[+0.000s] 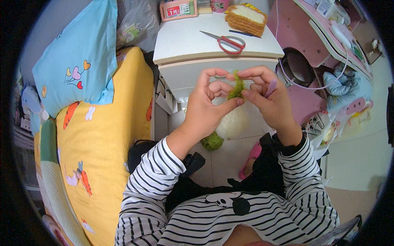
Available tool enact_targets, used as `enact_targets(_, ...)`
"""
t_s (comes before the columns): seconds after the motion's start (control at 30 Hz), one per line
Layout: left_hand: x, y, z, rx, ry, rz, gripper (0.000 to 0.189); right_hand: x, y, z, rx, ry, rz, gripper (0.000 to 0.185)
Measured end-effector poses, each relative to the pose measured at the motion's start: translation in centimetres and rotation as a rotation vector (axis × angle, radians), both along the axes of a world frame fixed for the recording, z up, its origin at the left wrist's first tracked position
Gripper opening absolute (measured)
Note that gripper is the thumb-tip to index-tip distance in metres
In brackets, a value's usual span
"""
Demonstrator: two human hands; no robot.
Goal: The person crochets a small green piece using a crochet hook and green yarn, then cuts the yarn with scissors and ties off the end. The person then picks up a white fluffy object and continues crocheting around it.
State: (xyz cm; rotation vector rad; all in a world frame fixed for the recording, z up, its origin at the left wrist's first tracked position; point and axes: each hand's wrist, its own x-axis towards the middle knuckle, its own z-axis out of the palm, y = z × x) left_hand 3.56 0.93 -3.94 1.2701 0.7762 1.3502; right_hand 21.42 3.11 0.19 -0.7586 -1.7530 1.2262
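A small piece of fuzzy green yarn work is pinched between both hands, in front of the white cabinet. My left hand grips its left side and lower edge with thumb and fingers. From the other side, my right hand holds it at the top and right. A flat purple handle, perhaps of a crochet hook, sticks out of my right hand; its tip is hidden. Below the hands are a ball of green yarn and a larger whitish round thing, partly covered by my left hand.
Red-handled scissors, a thin black stick and a stack of brown-and-white fuzzy pieces lie on the white cabinet top. A bed with a yellow sheet flanks the left. Pink furniture and bags stand right.
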Motion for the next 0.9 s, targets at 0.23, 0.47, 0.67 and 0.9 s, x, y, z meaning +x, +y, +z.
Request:
enact_targets(0.23, -0.1, 0.0, 0.3, 0.001, 0.037, -0.105, 0.028, -0.4, 0.7, -0.5, 0.069, 0.139, 0.154, 0.026)
enact_targets(0.47, -0.7, -0.3, 0.7, -0.102, 0.094, -0.088, 0.021, -0.8, 0.1, -0.3, -0.01, 0.152, 0.146, 0.023)
enact_targets(0.67, -0.9, 0.3, 0.6, -0.213, 0.01, -0.049, 0.025, 0.2, 0.3, 0.5, -0.038, 0.094, -0.151, 0.024)
enact_targets(0.9, -1.7, 0.9, 0.4, -0.318, -0.277, -0.001, 0.027, 0.9, 1.4, 0.6, 0.071, 0.404, -0.242, 0.058)
